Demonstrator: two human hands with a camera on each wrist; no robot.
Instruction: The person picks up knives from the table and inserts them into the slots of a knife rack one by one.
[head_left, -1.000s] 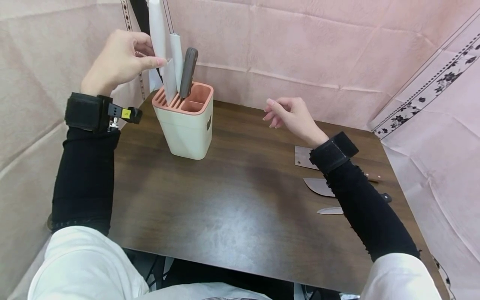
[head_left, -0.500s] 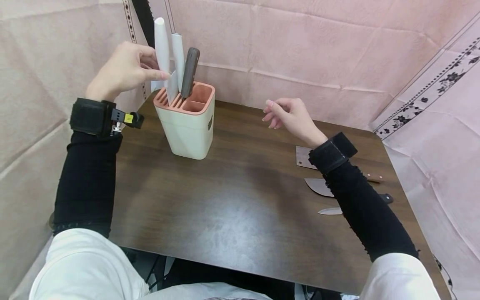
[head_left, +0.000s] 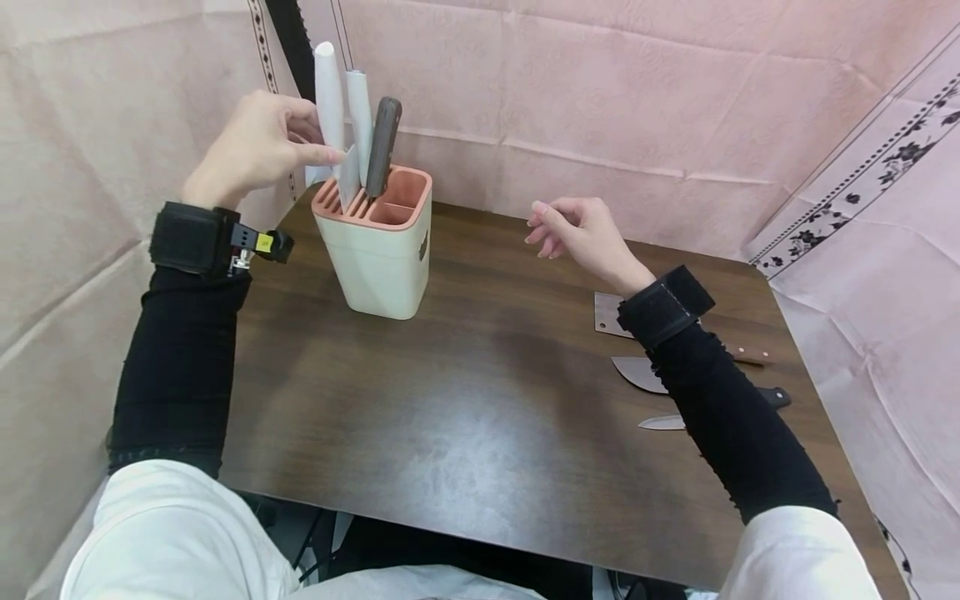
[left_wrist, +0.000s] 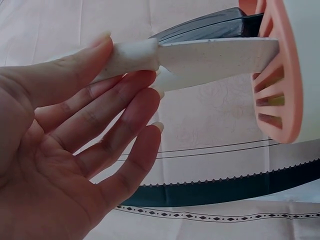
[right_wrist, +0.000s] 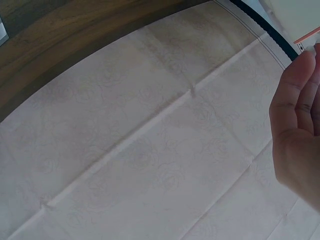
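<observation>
My left hand (head_left: 258, 150) pinches a white-handled knife (head_left: 329, 93) between thumb and fingers, handle up. In the left wrist view, the thumb and fingertips hold the white handle (left_wrist: 134, 56) near where it meets the blade (left_wrist: 215, 57). The blade points down into the slotted coral top of a pale green knife holder (head_left: 375, 271), its tip right at the slots. My right hand (head_left: 588, 233) hovers over the table, fingers loosely bent with nothing in them; the right wrist view shows only part of this hand (right_wrist: 295, 120).
Another white handle (head_left: 360, 121) and a dark-handled knife (head_left: 384, 142) stand in the holder. On the table's right lie a cleaver (head_left: 611, 315), a broad-bladed knife (head_left: 637, 372) and a small knife (head_left: 662, 423), partly hidden under my right arm. Pink cloth (head_left: 600, 100) hangs behind the table.
My left hand has come down and slightly right, bringing the white-handled knife lower towards the holder, mostly during the first half second. The right hand has stayed in place.
</observation>
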